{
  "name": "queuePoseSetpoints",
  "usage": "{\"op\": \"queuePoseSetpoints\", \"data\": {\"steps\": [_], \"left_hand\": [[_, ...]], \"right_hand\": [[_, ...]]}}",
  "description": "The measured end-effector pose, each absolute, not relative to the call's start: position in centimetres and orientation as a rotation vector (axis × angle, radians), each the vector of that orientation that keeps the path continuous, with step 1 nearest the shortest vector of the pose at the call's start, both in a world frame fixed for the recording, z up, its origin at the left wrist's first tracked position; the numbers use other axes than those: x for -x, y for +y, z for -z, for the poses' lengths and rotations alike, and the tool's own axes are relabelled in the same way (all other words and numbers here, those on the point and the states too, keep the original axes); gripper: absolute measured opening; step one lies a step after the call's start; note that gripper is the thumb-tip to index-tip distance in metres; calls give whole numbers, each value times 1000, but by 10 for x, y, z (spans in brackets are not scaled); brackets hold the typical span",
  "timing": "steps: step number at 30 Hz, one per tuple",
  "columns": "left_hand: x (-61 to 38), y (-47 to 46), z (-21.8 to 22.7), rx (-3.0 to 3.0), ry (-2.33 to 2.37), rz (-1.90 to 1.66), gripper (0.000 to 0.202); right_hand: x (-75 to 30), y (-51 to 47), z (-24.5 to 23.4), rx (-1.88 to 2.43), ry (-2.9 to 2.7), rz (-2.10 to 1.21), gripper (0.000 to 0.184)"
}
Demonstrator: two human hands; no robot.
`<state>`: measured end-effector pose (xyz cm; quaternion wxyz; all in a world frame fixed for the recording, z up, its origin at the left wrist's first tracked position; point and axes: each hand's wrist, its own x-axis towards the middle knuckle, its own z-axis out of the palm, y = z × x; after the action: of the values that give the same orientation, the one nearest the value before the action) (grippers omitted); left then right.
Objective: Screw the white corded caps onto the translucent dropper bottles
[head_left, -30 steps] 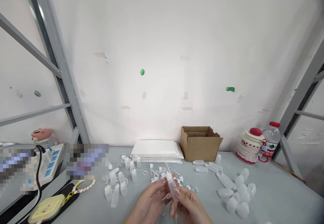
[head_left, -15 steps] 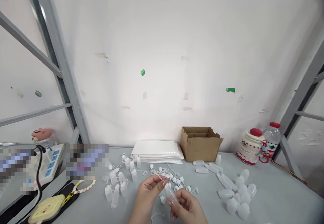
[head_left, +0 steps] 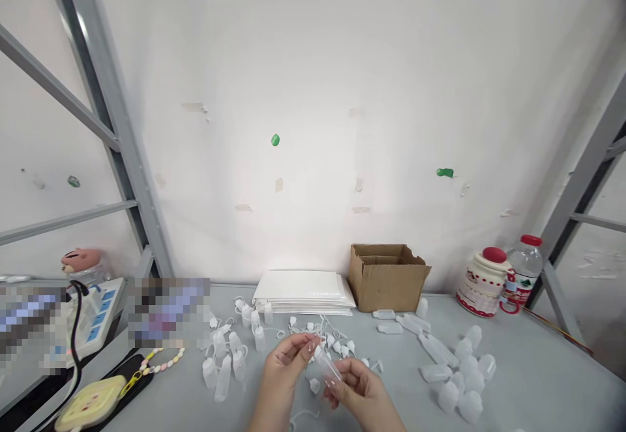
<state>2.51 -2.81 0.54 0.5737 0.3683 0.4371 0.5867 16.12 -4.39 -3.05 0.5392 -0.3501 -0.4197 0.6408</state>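
A small translucent squeeze bottle (head_left: 326, 363) is held tilted at the front middle of the table. Closed round its lower end are the fingers of my right hand (head_left: 359, 389). My left hand (head_left: 288, 370) pinches at the bottle's top, where a white cap seems to sit; the fingertips partly hide it. Just behind my hands lie several loose white caps with thin straps (head_left: 337, 346). One more white cap (head_left: 314, 386) rests between my wrists. To the left stand several small bottles with strapped caps (head_left: 223, 367).
Uncapped bottles (head_left: 469, 370) lie in a heap at the right. A cardboard box (head_left: 391, 282) and a stack of white sheets (head_left: 303, 292) stand by the wall. Farther right are a jar (head_left: 484, 285) and a red-capped bottle (head_left: 528, 269). A power strip (head_left: 100, 318) and a yellow pouch (head_left: 92, 403) are left.
The held bottle and both hands have shifted slightly; my left fingertips have moved a little up and left at the bottle's top. Everything else on the table stays put.
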Motion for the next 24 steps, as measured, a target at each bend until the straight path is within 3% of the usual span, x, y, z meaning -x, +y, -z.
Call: {"op": "queuePoseSetpoints", "data": {"steps": [10,18,24], "left_hand": [[-24,-27,-7,-977,1026,-1350,24],[-27,-35,-20,-923,915,-1229,34],[-24,-33,-18,-1011,938,-1180,26]], "right_hand": [[-158,-40,40,799,-810,-1901,49],[-161,-42,30,701,-897,-1762,38],[-162,-45,28,837,-1054,-1569,37]]}}
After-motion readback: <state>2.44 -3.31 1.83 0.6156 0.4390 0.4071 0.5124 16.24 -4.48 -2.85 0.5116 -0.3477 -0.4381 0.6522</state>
